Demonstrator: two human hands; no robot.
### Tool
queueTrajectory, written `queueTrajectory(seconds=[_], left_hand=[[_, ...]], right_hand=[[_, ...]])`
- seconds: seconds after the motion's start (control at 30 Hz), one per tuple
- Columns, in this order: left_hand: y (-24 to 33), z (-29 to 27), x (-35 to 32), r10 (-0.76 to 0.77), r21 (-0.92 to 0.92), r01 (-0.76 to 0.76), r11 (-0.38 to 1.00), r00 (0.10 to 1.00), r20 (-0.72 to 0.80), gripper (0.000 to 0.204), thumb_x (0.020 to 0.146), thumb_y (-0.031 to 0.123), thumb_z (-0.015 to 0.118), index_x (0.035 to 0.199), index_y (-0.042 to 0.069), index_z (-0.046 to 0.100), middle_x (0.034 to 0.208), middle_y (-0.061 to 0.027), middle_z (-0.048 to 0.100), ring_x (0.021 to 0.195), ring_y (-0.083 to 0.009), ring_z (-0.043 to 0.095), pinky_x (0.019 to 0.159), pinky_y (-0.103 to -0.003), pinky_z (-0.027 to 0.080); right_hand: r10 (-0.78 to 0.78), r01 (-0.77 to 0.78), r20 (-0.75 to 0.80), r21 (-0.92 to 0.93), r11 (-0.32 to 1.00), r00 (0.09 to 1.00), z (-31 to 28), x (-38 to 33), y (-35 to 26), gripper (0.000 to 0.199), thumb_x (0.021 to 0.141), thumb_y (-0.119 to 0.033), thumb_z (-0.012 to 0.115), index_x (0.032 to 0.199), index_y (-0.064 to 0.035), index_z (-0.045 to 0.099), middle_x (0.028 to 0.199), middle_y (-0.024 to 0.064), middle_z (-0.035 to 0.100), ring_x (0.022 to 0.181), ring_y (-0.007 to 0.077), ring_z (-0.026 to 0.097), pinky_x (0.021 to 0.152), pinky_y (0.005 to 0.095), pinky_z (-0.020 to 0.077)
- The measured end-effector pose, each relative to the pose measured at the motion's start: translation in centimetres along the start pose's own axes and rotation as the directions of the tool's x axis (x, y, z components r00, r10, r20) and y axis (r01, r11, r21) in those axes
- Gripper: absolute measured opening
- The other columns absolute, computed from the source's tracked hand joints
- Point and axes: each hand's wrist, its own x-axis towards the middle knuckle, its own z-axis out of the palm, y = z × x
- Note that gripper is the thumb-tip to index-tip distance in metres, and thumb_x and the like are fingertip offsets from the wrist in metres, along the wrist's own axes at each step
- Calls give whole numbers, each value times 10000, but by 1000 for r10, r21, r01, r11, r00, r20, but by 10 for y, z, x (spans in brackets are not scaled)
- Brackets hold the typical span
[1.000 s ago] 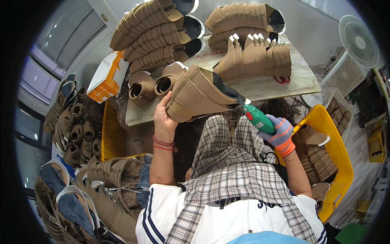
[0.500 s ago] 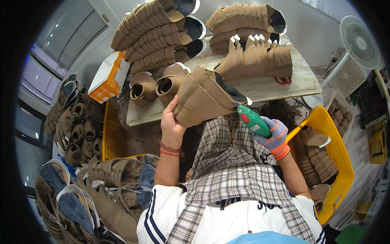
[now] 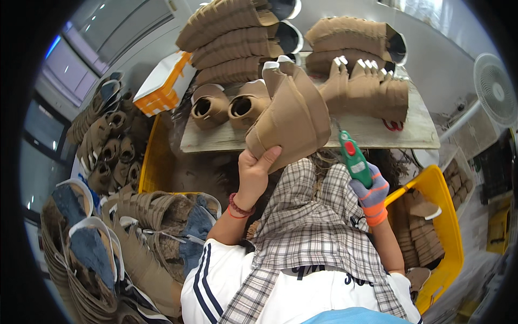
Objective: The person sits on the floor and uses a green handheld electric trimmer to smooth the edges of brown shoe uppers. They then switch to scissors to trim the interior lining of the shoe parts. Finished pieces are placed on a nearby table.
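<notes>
My bare left hand [image 3: 256, 171] is closed on the lower edge of a bundle of nested brown shoe uppers [image 3: 297, 121], thumb on the near face. The bundle is held up in front of the board, its white tips pointing up. My right hand [image 3: 372, 191], in a grey and orange glove, grips a green handheld tool [image 3: 354, 156] with a red button. The tool's thin tip points up, just right of the bundle and apart from it. Two brown uppers [image 3: 209, 106] with round openings stand on the board, left of the bundle.
The wooden board [image 3: 216, 139] carries several stacks of nested uppers [image 3: 372, 97]. A yellow crate [image 3: 448, 216] with more uppers stands at my right. Fur-lined pieces [image 3: 94, 254] are heaped at my left. An orange and white box [image 3: 164, 83] and a white fan [image 3: 495, 89] flank the board.
My left hand has turned the bundle of uppers so its white tips swing from the right to upward. The tool has moved off the bundle and now points up. The view has shifted slightly.
</notes>
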Motion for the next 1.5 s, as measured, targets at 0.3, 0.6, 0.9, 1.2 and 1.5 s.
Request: queueTrajectory(seconds=[0.3, 0.6, 0.9, 1.2, 1.5], left_hand=[[16, -76, 84, 124, 864, -383, 326, 924, 363, 305, 804, 149, 648, 1019, -66, 622, 1040, -243, 586, 971, -414, 544, 803, -440, 451], [-39, -95, 178, 48, 860, -436, -267, 885, 463, 213, 794, 255, 638, 755, 46, 648, 791, -126, 645, 806, -296, 595, 733, -399, 483], [32, -94, 159, 272, 951, -305, -44, 913, 305, 255, 800, 217, 643, 721, -19, 590, 758, -138, 604, 795, -311, 540, 703, -416, 451], [-41, -162, 148, 47, 940, -340, 21, 940, 339, 277, 791, 219, 661, 804, -46, 577, 855, -192, 597, 822, -368, 573, 725, -456, 445], [31, -93, 91, 339, 555, -175, 813, 917, -209, 270, 845, 111, 672, 1050, -57, 624, 998, -117, 680, 877, -144, 614, 807, -285, 461]], right_hand=[[59, -66, -90, -81, 994, 994, -36, -25, 38, 478, 696, -102, 786, 1108, 34, 586, 916, 68, 661, 777, 103, 600, 709, 245, 496], [39, -42, -21, -221, 974, 999, -28, -19, 41, 481, 692, -158, 819, 1077, 34, 603, 859, 83, 670, 735, 114, 607, 684, 252, 501], [67, -68, -14, -200, 977, 998, -25, -19, 51, 496, 681, -182, 829, 1074, 26, 608, 851, 98, 671, 722, 132, 615, 678, 265, 506], [131, -129, 5, -149, 980, 991, -23, -20, 53, 458, 693, -181, 816, 1054, 22, 620, 839, 90, 669, 720, 125, 611, 666, 264, 501], [85, -84, -3, -141, 986, 996, -11, 4, 37, 448, 694, -172, 821, 1050, 17, 624, 817, 65, 665, 708, 87, 597, 657, 236, 499]])
